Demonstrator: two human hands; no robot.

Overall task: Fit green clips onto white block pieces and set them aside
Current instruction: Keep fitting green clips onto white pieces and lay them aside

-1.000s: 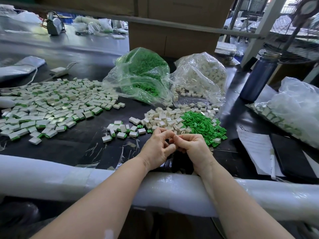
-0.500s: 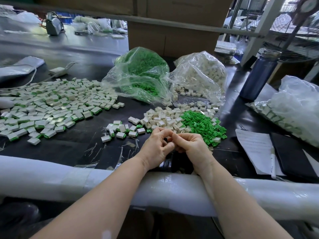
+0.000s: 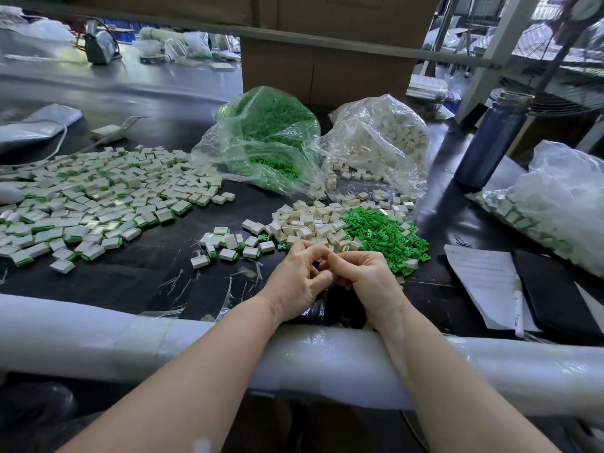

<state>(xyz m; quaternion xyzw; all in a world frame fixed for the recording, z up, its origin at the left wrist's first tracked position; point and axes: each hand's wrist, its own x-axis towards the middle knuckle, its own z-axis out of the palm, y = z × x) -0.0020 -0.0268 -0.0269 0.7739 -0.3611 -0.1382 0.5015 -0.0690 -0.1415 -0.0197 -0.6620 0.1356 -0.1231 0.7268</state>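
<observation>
Both hands meet at the near middle of the dark desk (image 3: 137, 282), just behind its white padded front edge (image 3: 98, 335), on which the forearms rest. Left hand (image 3: 295, 282) and right hand (image 3: 366, 279) have curled fingers, fingertips touching each other. What they pinch is hidden between the fingers; cannot tell which piece.

Loose white block pieces (image 3: 307, 223) lie in a heap just beyond the hands. The pile of green clips (image 3: 385, 235) touches its right side and lies just beyond the right hand. A small cluster of fitted pieces (image 3: 228, 245) sits left of the heap. The large spread of fitted pieces (image 3: 98, 197) covers the left half, running off the left edge.

Bare desk shows between that spread and the padded edge, left of the left hand. On the right, paper (image 3: 483, 282) and a black folder (image 3: 555, 289) take up the near corner.
</observation>
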